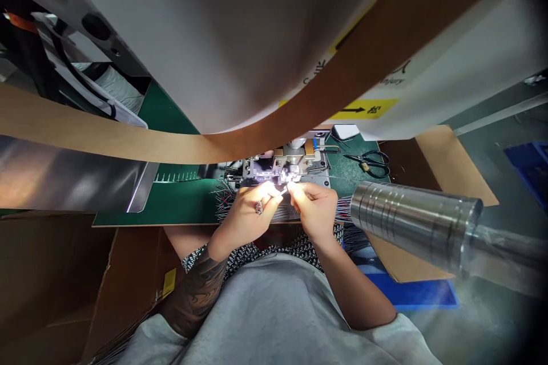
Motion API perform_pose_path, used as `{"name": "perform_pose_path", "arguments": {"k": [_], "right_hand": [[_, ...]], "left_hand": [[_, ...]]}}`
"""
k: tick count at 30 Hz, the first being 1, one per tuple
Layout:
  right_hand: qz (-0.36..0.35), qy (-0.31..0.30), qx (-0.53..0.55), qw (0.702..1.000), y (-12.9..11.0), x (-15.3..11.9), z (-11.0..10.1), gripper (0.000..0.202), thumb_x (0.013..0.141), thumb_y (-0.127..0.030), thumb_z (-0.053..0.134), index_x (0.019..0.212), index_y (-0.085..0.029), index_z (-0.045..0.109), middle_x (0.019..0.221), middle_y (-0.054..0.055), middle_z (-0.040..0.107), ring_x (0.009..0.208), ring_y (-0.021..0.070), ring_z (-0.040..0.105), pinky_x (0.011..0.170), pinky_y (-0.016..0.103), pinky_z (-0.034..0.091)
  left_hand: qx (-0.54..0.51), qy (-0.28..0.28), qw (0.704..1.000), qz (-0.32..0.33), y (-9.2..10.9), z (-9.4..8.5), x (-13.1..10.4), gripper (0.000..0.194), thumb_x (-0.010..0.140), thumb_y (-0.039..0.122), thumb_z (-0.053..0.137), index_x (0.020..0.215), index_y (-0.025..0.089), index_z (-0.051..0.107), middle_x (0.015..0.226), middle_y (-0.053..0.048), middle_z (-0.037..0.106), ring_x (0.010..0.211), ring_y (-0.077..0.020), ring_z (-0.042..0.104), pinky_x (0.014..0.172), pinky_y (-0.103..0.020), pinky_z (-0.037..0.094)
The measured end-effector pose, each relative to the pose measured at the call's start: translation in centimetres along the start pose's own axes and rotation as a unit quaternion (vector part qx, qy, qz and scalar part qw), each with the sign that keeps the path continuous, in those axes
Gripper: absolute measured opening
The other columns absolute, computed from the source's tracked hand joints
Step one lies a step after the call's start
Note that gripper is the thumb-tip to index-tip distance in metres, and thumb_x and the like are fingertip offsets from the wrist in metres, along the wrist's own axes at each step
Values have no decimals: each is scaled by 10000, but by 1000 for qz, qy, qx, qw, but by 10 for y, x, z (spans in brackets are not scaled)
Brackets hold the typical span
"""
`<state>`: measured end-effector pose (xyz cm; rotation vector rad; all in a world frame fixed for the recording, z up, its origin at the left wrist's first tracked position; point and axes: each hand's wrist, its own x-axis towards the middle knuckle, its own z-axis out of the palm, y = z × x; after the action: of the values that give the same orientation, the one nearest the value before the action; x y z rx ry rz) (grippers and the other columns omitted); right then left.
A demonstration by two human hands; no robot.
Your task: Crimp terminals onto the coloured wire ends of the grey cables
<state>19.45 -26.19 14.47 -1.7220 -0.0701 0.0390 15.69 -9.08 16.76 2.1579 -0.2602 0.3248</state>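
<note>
Both hands meet at the front of a small metal terminal crimping machine [295, 154], lit by a bright lamp. My left hand [250, 214], wearing a ring, is closed in a pinch of thumb and fingers. A short stretch of thin pale wire [283, 190] shows between the fingertips of both hands. My right hand [317, 211] pinches the same wire, its fingers curled. Below and beside the hands lies a bundle of thin wires [343, 209], with more loose wire ends [225, 199] left of my left hand. The fingers hide most of the held wire.
A brown paper strip [171, 147] curves across in front of a large white machine housing [240, 40]. Black-handled scissors [372, 162] lie on the green tabletop [184, 199]. A metal cylinder [415, 225] juts in from the right. Cardboard boxes [454, 165] and a blue tray [419, 293] stand nearby.
</note>
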Motion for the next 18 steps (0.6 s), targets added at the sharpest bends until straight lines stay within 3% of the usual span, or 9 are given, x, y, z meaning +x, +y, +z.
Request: {"name": "perform_pose_path", "arguments": {"k": [5, 10, 18], "right_hand": [[-9, 32, 18, 999, -1, -12, -2, 422, 976, -466, 768, 663, -190, 704, 593, 15, 607, 537, 134, 539, 534, 292, 433], [-19, 22, 9, 1000, -3, -19, 1, 468, 1009, -454, 743, 627, -193, 668, 573, 9, 583, 539, 128, 521, 558, 292, 456], [29, 10, 36, 999, -10, 0, 6, 448, 931, -449, 793, 601, -190, 635, 543, -10, 485, 537, 121, 449, 567, 299, 438]], "left_hand": [[-47, 1, 999, -17, -2, 2, 3, 443, 1022, 190, 676, 689, 194, 385, 616, 52, 407, 594, -112, 346, 606, -315, 349], [-52, -14, 998, -18, 1, 4, 4, 395, 995, 160, 681, 667, 189, 462, 605, 51, 476, 575, -105, 390, 592, -300, 353], [-11, 41, 998, -39, 2, 13, 5, 304, 933, 150, 741, 679, 194, 579, 576, 46, 576, 510, -112, 451, 580, -295, 410]]}}
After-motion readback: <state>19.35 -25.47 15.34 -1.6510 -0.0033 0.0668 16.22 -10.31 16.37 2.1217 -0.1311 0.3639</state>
